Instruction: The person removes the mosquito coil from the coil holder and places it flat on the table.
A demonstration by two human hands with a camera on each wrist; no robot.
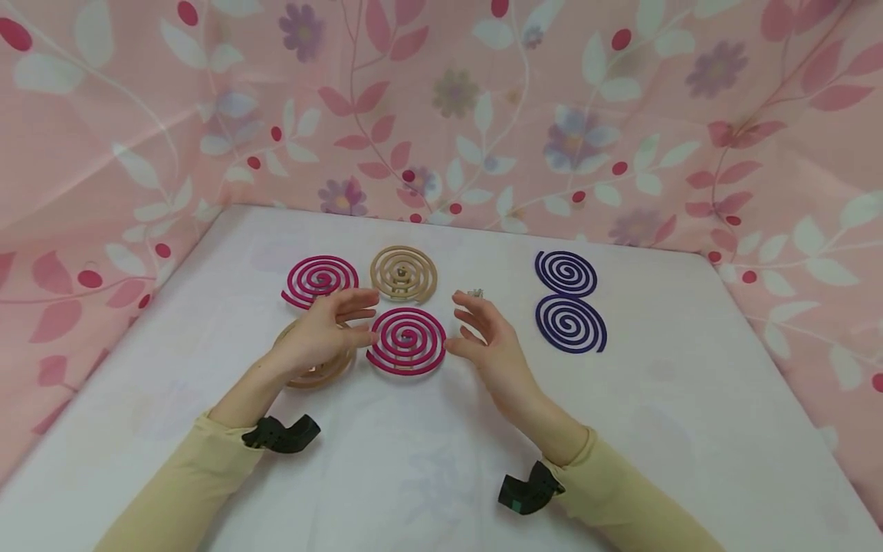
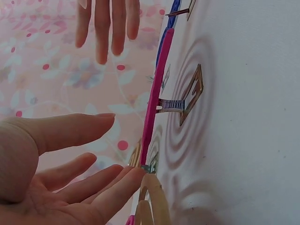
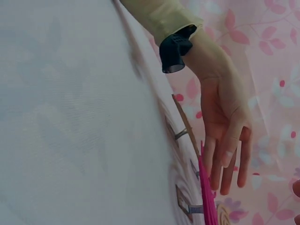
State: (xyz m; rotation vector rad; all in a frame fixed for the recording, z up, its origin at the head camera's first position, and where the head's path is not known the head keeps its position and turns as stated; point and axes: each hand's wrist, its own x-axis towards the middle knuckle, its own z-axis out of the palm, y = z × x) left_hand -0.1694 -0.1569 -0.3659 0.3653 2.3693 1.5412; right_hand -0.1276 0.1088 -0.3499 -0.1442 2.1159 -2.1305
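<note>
A magenta mosquito coil [image 1: 408, 335] lies level between my two hands, raised on a metal stand [image 2: 172, 105]. My left hand [image 1: 317, 333] is at its left edge, fingers extended and thumb apart; whether the fingertips touch the coil I cannot tell. To the coil's right, my right hand [image 1: 488, 343] hovers with loosely bent fingers, gripping nothing. In the left wrist view, the right fingers [image 2: 103, 28] hang apart from the coil. A tan coil [image 1: 324, 383] is partly hidden under my left hand.
Behind the left hand lies another magenta coil [image 1: 322, 277], with a tan coil [image 1: 403, 259] beside it. Two dark blue coils [image 1: 566, 272] sit one before the other at right. A small metal stand [image 1: 476, 293] is just beyond my right fingers. Floral cloth [image 1: 455, 115] surrounds the white table [image 1: 386, 475].
</note>
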